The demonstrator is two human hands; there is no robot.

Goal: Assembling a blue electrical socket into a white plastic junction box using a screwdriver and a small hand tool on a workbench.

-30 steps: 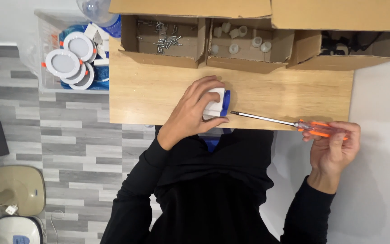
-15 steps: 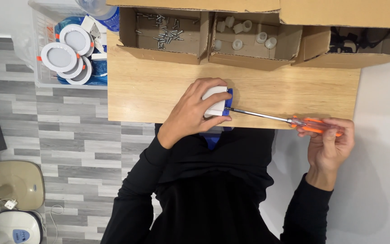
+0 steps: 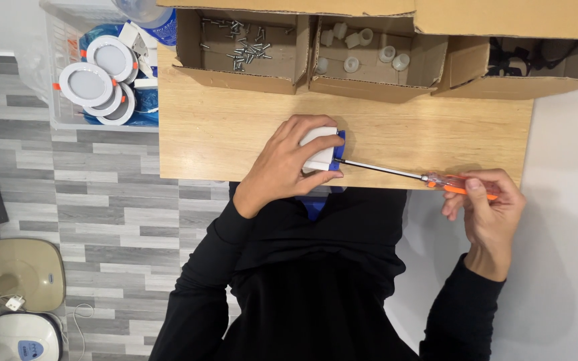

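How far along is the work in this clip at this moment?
Done: round white lights sit stacked in the clear bin. In hand: the left hand clamps a white and blue part on the wooden table, and the right hand holds an orange-handled screwdriver to its side. Left: loose screws and white caps remain boxed.

Open brown boxes at the back of the wooden table

The open brown cardboard box (image 3: 245,70) with small metal screws sits left. The brown cardboard box (image 3: 369,83) with little white caps is beside it. The third brown cardboard box (image 3: 503,83) holds black wires.
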